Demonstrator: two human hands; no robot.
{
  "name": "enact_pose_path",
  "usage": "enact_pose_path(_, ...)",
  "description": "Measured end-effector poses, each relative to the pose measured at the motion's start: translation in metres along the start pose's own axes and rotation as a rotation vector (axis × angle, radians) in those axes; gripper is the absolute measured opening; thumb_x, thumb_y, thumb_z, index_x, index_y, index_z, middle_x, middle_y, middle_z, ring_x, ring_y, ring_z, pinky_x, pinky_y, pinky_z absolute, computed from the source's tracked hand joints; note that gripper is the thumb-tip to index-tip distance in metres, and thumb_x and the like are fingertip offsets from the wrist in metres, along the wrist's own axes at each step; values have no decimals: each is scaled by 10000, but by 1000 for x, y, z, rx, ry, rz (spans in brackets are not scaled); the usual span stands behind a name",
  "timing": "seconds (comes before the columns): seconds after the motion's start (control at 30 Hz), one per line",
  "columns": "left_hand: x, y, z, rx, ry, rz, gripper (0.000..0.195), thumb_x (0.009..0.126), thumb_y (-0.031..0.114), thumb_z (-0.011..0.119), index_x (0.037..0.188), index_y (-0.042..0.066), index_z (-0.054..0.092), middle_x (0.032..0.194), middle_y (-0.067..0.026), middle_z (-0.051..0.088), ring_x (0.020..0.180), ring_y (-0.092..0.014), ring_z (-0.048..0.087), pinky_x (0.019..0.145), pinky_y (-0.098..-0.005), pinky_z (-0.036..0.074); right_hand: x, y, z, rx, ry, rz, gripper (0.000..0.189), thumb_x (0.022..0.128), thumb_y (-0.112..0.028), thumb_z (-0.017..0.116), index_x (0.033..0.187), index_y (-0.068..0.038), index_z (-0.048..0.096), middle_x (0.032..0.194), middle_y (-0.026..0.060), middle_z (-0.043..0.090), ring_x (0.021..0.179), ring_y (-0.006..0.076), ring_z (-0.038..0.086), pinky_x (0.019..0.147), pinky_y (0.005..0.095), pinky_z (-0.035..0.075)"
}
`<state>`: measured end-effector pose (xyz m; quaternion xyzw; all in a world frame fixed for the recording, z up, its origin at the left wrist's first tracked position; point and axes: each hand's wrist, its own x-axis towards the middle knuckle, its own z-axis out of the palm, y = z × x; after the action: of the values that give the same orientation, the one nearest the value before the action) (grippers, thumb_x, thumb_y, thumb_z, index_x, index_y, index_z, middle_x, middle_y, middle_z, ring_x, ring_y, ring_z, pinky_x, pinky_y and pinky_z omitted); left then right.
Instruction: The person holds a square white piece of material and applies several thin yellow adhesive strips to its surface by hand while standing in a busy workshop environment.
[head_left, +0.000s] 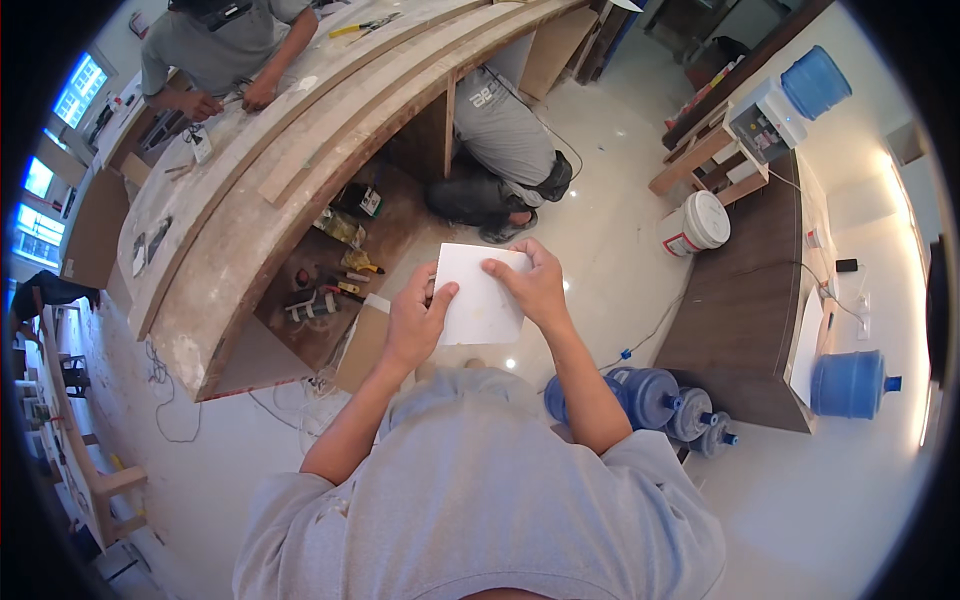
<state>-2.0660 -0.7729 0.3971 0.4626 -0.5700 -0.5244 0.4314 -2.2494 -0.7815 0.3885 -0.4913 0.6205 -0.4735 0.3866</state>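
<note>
A white, roughly square sheet of paper or thin card (480, 307) is held in front of my body, over the floor. My left hand (420, 315) grips its left edge, with the thumb on the upper face and the fingers behind. At the upper right corner, my right hand (536, 281) pinches the sheet, its thumb lying across the face. The fingers behind the sheet are partly hidden. Just left of my hands is the open underside of a curved wooden counter (247, 292).
Tools and a tape roll lie on the counter's lower shelf (334, 289). A person (502, 142) crouches beneath the counter; another person (232, 60) handles something behind it. Blue water bottles (645, 394) lie at right, near a white bucket (697, 221). Cables (300, 405) trail over the floor.
</note>
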Motion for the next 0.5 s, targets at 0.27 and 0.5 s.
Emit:
enact_pose_path(0.27, 3, 1, -7, -226, 50, 9, 287, 925, 106, 561, 1164, -38, 494, 881, -88, 681, 770, -73, 609, 679, -219, 474, 11, -2, 5, 225, 39, -91, 215, 913, -205, 587, 1013, -15, 570, 780, 13, 605, 680, 66, 528, 632, 225, 440)
enact_pose_path(0.5, 6, -14, -21, -331, -57, -102, 312, 900, 90, 602, 1149, -60, 489, 952, -124, 668, 888, -103, 621, 770, -234, 489, 5, -26, -14, 421, -199, -66, 282, 906, -76, 580, 1171, -4, 514, 909, 44, 639, 780, 76, 575, 692, 222, 464)
